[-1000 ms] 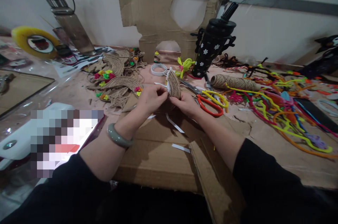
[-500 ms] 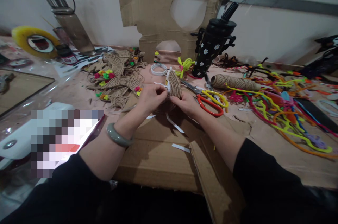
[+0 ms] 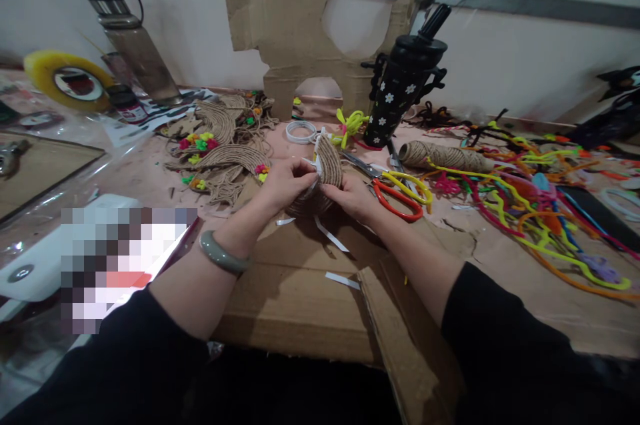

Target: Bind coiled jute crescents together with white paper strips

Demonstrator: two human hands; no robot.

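Between my two hands is a curved piece covered in rows of brown jute twine (image 3: 330, 165), with a white strip along its left edge. My left hand (image 3: 289, 183), below a grey-green bangle (image 3: 224, 255), pinches at that white edge with thumb and fingers. From the other side my right hand (image 3: 353, 198) grips the lower right of the piece, thumb on top. Its lower part lies in shadow and is partly hidden by my hands. Underneath is a cardboard sheet (image 3: 295, 305) with white paper strips (image 3: 333, 237) on it.
Red-and-yellow-handled scissors (image 3: 397, 198) and a twine spool (image 3: 445, 157) lie to the right, beside tangled pipe cleaners (image 3: 545, 211). A black tumbler (image 3: 400, 88) stands behind. Finished-looking twine pieces (image 3: 235, 158), a tape roll (image 3: 70, 81) and a white device (image 3: 45, 265) are left.
My left hand and wrist have shifted very slightly left and up, with the fingers still at the white edge. My right hand and the twine piece have hardly moved.
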